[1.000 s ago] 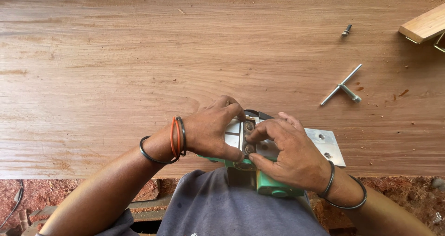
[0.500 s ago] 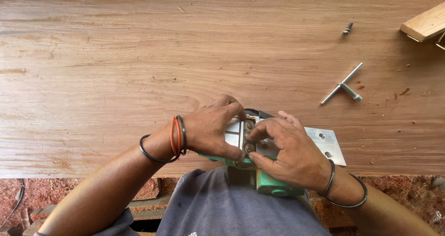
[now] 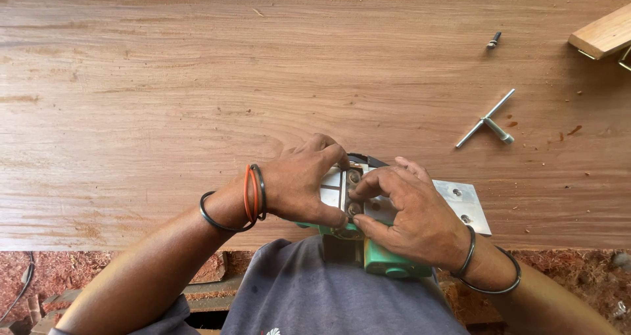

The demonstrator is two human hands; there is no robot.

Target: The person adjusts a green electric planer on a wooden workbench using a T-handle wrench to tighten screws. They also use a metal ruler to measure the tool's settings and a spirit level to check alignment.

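Note:
A green power tool (image 3: 388, 259) with a shiny metal base plate (image 3: 463, 203) lies upside down at the near edge of a wooden board (image 3: 197, 98), against my body. My left hand (image 3: 299, 184) grips the tool's left side, thumb on the plate. My right hand (image 3: 407, 210) rests on the middle of the plate, with its thumb and forefinger pinched around small round bolts (image 3: 355, 208) on a metal piece. Rings circle both wrists.
A metal T-shaped key (image 3: 488, 120) lies on the board to the right. A small dark screw (image 3: 493, 41) sits farther back. A pale wooden block (image 3: 605, 34) juts in at the top right corner. Reddish ground with sawdust shows below the board.

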